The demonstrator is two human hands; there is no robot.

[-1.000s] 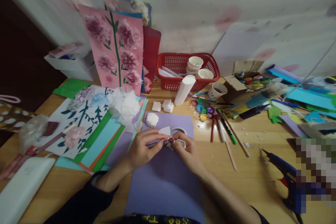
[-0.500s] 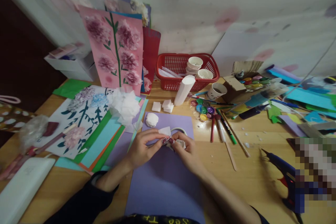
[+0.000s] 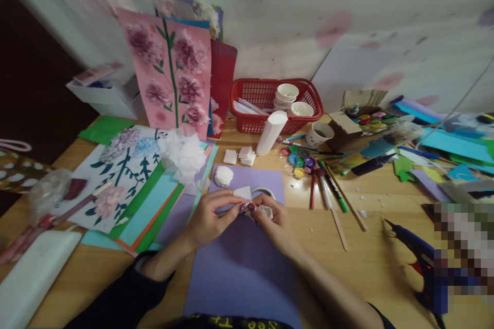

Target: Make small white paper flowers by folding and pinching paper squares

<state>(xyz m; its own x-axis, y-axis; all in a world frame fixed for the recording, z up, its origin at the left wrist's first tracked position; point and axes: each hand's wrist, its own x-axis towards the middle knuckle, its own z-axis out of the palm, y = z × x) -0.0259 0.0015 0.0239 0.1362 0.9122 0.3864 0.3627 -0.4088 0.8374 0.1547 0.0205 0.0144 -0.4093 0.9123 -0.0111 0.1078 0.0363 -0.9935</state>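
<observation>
Over the purple sheet, my left hand pinches a small white tissue-paper square between thumb and fingers. The fingertips of my right hand meet it there, also closed. Tucked in the right hand's fingers is a crumpled white paper piece, partly hidden. Just behind the hands shows the curved rim of a pale ring, perhaps a tape roll. A round white paper bundle lies at the sheet's top left. Beyond it are two small stacks of white squares.
A white paper roll stands before a red basket holding cups. Paint pots, brushes and a green marker lie to the right, with a glue gun farther over. Crumpled tissue and coloured papers are left.
</observation>
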